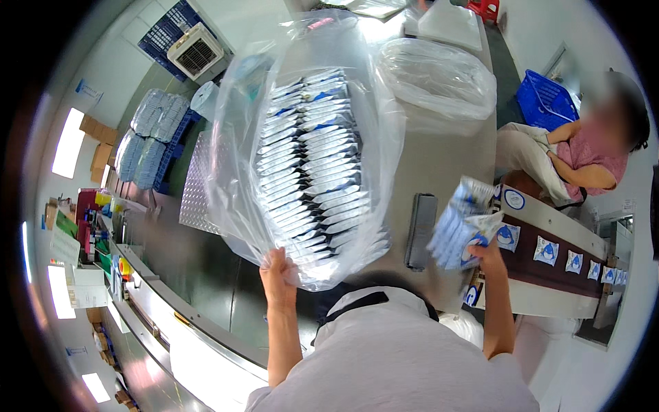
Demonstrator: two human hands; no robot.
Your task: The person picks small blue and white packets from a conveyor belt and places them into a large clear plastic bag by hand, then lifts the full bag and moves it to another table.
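Head view: left hand (278, 275) grips clear bag (237, 172); right hand (489, 253) apparently clutches sachets (461, 223).

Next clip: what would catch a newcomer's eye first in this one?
The big clear plastic bag at centre, packed with rows of white-and-blue sachets, gripped at its lower edge by the left hand. To the right, the right hand holds a fanned bundle of sachets above a dark conveyor belt carrying single sachets.
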